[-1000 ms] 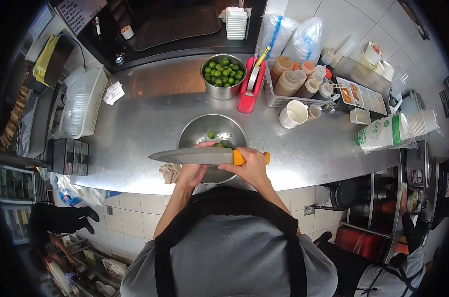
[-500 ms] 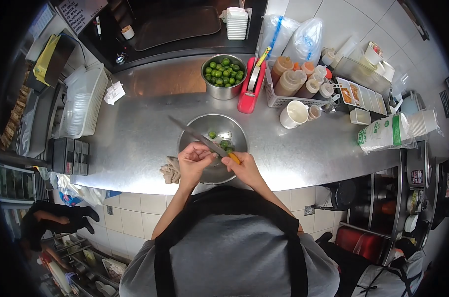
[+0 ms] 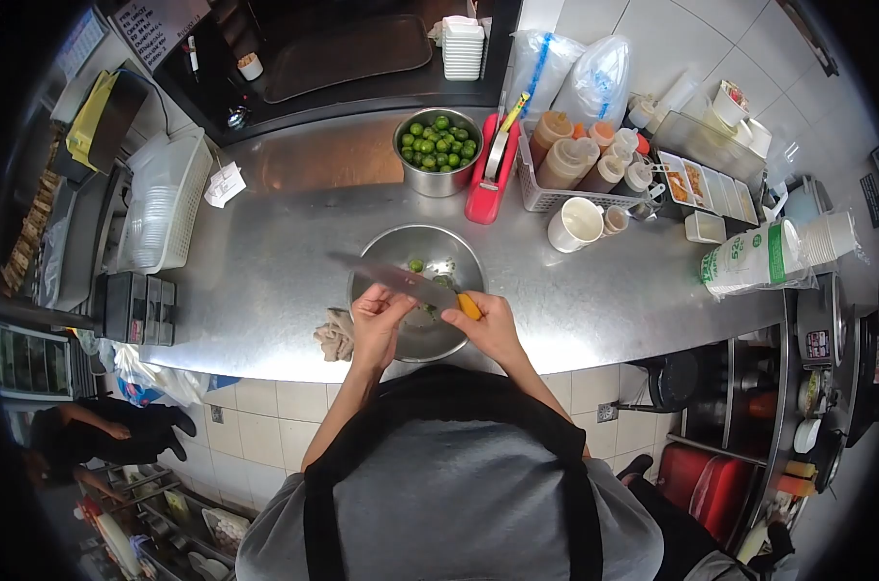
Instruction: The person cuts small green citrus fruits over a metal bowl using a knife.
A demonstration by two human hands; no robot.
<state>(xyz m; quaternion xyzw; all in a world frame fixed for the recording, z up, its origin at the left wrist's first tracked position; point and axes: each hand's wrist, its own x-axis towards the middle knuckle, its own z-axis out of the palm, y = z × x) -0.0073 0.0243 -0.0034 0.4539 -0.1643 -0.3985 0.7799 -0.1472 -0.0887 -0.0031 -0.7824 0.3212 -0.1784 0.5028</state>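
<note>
My right hand is wrapped round the orange handle of a large knife, whose blurred blade points up and left over a steel bowl. Close beneath the blade, my left hand has its fingers pinched together at the bowl's left side; what they hold, if anything, is too small to make out. Inside the bowl lie a green citrus fruit and some more green pieces partly hidden by the knife. Behind the bowl stands a steel pot full of small green citrus fruits.
A crumpled cloth lies left of the bowl. Behind and right are a red tape dispenser, a basket of sauce bottles and a white cup. Other people stand at the lower left and lower right.
The knife has gone from level to tilted, its tip rising, then its blade has turned flatter. My left hand has drawn its fingers together. Both other people have shifted.
</note>
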